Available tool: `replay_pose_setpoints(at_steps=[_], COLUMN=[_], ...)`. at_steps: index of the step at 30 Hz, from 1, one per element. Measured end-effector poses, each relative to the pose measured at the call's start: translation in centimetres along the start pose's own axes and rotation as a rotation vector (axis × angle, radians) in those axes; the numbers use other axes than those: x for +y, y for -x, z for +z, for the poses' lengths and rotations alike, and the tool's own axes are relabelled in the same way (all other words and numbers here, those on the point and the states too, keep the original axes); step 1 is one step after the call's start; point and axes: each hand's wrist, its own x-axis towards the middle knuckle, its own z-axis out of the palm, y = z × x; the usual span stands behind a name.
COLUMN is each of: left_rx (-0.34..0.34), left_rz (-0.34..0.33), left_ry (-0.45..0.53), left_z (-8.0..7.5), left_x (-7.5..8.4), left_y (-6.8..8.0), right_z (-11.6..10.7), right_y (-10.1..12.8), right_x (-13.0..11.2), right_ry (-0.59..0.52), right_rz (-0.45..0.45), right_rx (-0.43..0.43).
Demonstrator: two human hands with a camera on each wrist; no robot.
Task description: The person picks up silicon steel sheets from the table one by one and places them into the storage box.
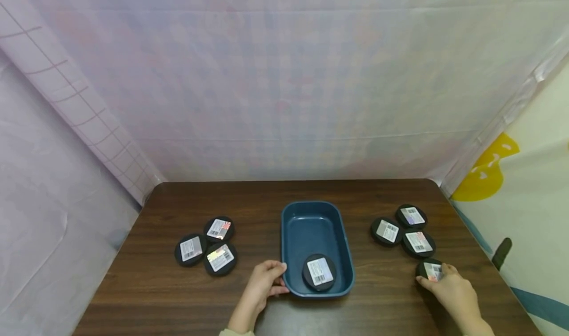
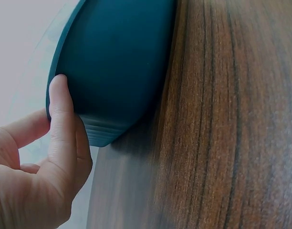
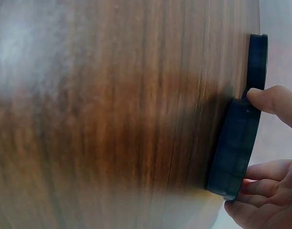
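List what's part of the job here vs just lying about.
In play: left hand steadying blue tray; black disc in tray; right hand on nearest disc; three left discs, three right discs.

Idle: draped sheets, table.

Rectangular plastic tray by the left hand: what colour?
Dark teal-blue rectangular plastic tray; the head view shows it best.
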Motion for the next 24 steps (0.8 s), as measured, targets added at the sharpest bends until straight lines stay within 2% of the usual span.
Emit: replay_pose_setpoints(at_steps=[8,24], left_rx=[-0.002,-0.011], left_rz=[-0.002,-0.007], left_ry=[-0.004,-0.017], left_z=[0.0,0.0], left_x=[0.0,0.2], left_y=[0.1,-0.1], right_z=[0.1,-0.8], right_y=[0.2,0.3], right_x=[-0.3,-2.1], right_ry=[-0.001,0.011], right_rz=[-0.004,-0.071], right_rx=[-0.002,-0.032])
